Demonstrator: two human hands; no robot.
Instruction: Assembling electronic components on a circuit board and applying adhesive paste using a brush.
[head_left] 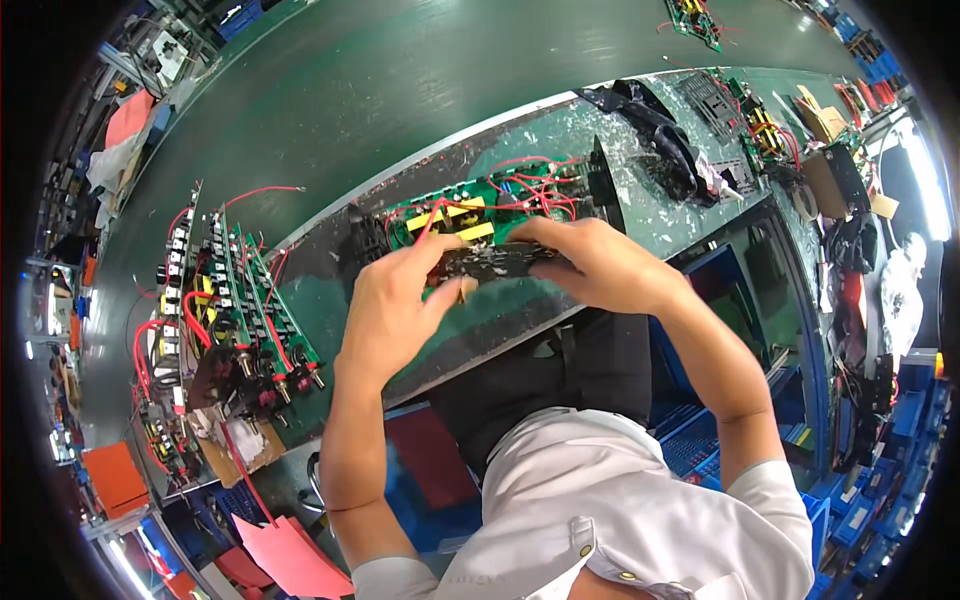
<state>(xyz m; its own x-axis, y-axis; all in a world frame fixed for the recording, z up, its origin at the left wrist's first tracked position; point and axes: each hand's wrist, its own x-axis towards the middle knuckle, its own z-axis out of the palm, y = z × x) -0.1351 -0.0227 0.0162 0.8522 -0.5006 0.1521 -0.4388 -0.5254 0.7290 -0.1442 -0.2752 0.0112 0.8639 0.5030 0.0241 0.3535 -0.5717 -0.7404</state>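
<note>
Both hands meet over the middle of the bench. My left hand (393,305) grips the left end of a dark, scuffed, flat piece (502,262), fingers behind it and thumb in front; something tan shows at the thumb tip. On the piece's right end, my right hand (612,266) is closed in the same way. Just beyond lies a green circuit board (470,218) with yellow-wrapped components and red wires, between dark end parts. Whether the dark piece touches the board is hidden by my fingers.
Several more circuit boards (225,290) with red wires stand at the left. Black cloth or plastic (660,135) lies at the back right, near black slotted panels (712,105). A green surface (420,70) stretches beyond the bench. Blue bins (700,440) sit below at the right.
</note>
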